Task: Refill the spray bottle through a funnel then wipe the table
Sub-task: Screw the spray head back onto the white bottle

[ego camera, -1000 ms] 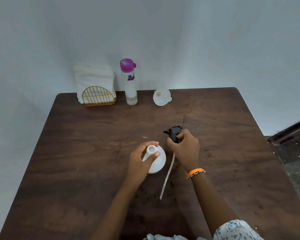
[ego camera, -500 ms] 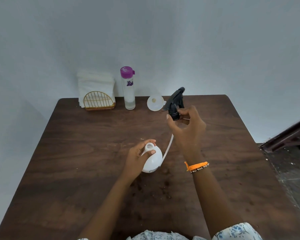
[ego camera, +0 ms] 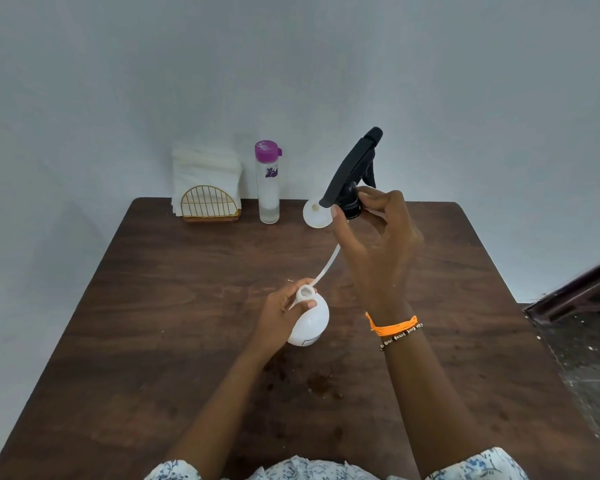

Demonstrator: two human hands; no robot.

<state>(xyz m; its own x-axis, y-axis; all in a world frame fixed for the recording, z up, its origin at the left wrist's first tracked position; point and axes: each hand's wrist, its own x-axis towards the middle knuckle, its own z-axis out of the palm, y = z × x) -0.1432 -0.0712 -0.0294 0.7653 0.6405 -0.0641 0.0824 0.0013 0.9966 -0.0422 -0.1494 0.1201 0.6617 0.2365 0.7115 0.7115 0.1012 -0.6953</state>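
A round white spray bottle stands on the dark wooden table with its neck uncovered. My left hand grips its neck and shoulder. High above the table, my right hand pinches the collar of the black trigger sprayer head. The head's white dip tube slants down, its lower end beside the bottle's mouth. A white funnel sits at the back of the table, partly behind the sprayer head. A clear water bottle with a purple cap stands left of the funnel.
White napkins in a gold wire holder stand at the back left by the wall. Small stains mark the table near me. A dark wooden piece of furniture is beyond the table's right edge.
My right hand has lifted the black sprayer head up and away from the bottle, drawing the white tube out of the neck. My left hand keeps its hold on the bottle.
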